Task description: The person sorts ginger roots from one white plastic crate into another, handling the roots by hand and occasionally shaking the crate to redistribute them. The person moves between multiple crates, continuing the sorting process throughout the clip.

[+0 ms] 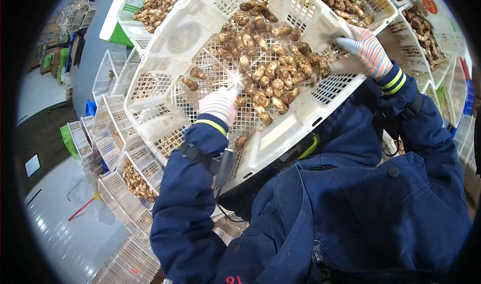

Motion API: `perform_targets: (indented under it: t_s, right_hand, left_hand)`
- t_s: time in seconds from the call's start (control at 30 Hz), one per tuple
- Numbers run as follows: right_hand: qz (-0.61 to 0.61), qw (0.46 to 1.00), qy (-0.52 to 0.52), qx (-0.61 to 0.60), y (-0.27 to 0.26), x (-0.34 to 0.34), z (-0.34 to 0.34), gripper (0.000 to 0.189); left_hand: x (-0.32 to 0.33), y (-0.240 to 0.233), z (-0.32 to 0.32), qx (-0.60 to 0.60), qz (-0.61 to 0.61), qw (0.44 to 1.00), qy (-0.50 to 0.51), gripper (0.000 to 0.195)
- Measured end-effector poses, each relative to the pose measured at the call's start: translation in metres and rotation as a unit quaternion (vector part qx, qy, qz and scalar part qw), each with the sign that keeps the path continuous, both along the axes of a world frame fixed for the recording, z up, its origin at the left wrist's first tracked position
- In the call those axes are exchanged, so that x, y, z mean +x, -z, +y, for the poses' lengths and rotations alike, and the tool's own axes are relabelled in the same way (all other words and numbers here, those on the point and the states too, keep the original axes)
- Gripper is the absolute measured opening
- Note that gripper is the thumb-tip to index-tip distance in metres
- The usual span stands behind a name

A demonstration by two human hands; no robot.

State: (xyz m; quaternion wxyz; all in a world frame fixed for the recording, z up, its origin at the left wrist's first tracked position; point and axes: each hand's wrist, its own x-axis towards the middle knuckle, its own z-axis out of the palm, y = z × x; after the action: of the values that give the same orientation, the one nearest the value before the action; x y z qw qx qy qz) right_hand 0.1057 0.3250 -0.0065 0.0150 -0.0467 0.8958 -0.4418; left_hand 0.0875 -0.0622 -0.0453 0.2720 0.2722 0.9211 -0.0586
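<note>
A large white plastic crate with perforated walls and floor lies tilted before me. Brown-and-cream mushrooms are heaped over its middle and right, and two lie apart at the left. My left hand, in a striped knit glove, is inside the crate beside the heap; its fingertips are blurred, and whether it holds anything cannot be told. My right hand, in a striped glove, grips the crate's right rim, with the thumb inside and the other fingers partly hidden.
More crates of mushrooms stand behind, at the top left, top middle and right. Several white crates are stacked along the left, one with mushrooms. A red-handled tool lies on the floor at the lower left.
</note>
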Motion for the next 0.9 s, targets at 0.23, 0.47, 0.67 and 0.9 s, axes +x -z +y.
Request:
perform_targets:
  t_s: [0.23,0.47,0.67,0.9]
  right_hand:
    - [0.052,0.993,-0.059,0.093,0.007,0.0,0.01,0.031]
    - [0.046,0.993,-0.051,0.099,0.006,0.0,0.011,0.04]
    - [-0.021,0.998,-0.013,0.058,0.0,-0.001,0.004,0.045]
    - [0.038,0.991,-0.041,0.119,0.003,0.002,0.006,0.043]
  left_hand:
    - [-0.007,-0.014,-0.036,0.177,-0.1,0.96,-0.192,0.032]
    - [0.007,-0.135,-0.194,0.004,0.287,0.903,-0.319,0.069]
    - [0.025,-0.074,-0.037,0.334,0.092,0.937,0.042,0.047]
    - [0.024,-0.004,0.07,0.242,0.01,0.926,0.29,0.046]
